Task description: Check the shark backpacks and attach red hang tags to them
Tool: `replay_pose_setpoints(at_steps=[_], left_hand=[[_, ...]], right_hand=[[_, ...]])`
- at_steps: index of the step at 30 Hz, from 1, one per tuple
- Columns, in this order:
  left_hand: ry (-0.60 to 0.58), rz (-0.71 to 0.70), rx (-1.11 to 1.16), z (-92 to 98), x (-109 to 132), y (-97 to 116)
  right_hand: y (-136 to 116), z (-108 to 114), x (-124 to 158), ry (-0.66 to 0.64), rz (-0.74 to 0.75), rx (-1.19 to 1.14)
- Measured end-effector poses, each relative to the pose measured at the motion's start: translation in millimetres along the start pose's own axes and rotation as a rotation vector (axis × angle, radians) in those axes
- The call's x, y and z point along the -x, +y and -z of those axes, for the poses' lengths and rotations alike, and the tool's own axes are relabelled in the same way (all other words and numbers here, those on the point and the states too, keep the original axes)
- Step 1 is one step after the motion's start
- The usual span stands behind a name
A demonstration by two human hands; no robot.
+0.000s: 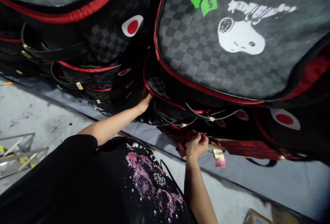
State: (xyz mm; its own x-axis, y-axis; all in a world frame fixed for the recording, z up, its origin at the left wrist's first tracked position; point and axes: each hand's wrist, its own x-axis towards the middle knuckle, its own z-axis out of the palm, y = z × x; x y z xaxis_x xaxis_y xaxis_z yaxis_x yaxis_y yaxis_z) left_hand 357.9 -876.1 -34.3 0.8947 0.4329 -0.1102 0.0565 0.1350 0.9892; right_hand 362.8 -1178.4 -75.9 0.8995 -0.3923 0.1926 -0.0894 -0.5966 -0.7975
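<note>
Stacked checkered black bags with red piping fill the upper view; the large bag (190,55) on the right bears a white cartoon dog and green banknote prints. My left hand (145,103) reaches in beside this right stack, its fingers hidden behind the bags' edges. Lower down, my right hand (198,145) is closed, fingertips pinching shiny dark red material (177,136) under the stack. Just right of it hangs a yellow and red tag (219,158). Thin black handles with gold fittings (211,118) loop out above my right hand.
Another stack of similar bags (103,42) stands on the left, with red-and-white eye shapes on its sides. The bags rest on a grey ledge (291,179). A metal frame (23,148) lies on the pale floor at left, and a brown package (255,217) is at bottom right.
</note>
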Motion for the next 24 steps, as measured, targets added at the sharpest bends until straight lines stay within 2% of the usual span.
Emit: replay_pose_setpoints(at_steps=[1,3,5,7,9,10,11,13,14,15,17,19,20,24], left_hand=[[-0.040,-0.023,0.006,5.0,-1,1],[-0.101,-0.091,0.022,16.9,-1,2],[-0.096,-0.171,-0.010,30.2,7,-2],[0.004,-0.221,-0.119,42.9,30,-10],[0.101,-0.221,-0.270,52.5,67,-20],[0.089,-0.218,-0.336,55.8,89,-25],[0.021,-0.222,-0.393,58.4,111,-30],[-0.199,-0.233,-0.469,62.7,148,-38],[-0.268,-0.231,-0.485,65.3,160,-41],[-0.265,-0.217,-0.482,68.2,166,-42],[-0.074,-0.171,-0.404,74.5,157,-41],[0.117,-0.134,-0.256,77.4,123,-35],[0.150,-0.112,-0.178,76.3,100,-30],[0.029,0.035,0.070,52.9,11,-6]], right_hand=[[-5,4,16,-0.008,0.000,0.016],[-20,11,47,-0.105,0.014,0.007],[-37,15,76,-0.234,0.046,-0.030],[-52,14,101,-0.348,0.095,-0.056],[-66,10,122,-0.458,0.144,-0.081],[-72,7,131,-0.512,0.161,-0.101],[-78,3,139,-0.561,0.170,-0.122],[-90,-8,154,-0.621,0.177,-0.175],[-95,-15,159,-0.639,0.179,-0.208],[-100,-23,164,-0.654,0.181,-0.242],[-105,-42,170,-0.707,0.179,-0.303],[-104,-63,173,-0.775,0.121,-0.345],[-101,-73,174,-0.796,0.063,-0.354],[-88,-107,175,-0.833,-0.130,-0.360]])
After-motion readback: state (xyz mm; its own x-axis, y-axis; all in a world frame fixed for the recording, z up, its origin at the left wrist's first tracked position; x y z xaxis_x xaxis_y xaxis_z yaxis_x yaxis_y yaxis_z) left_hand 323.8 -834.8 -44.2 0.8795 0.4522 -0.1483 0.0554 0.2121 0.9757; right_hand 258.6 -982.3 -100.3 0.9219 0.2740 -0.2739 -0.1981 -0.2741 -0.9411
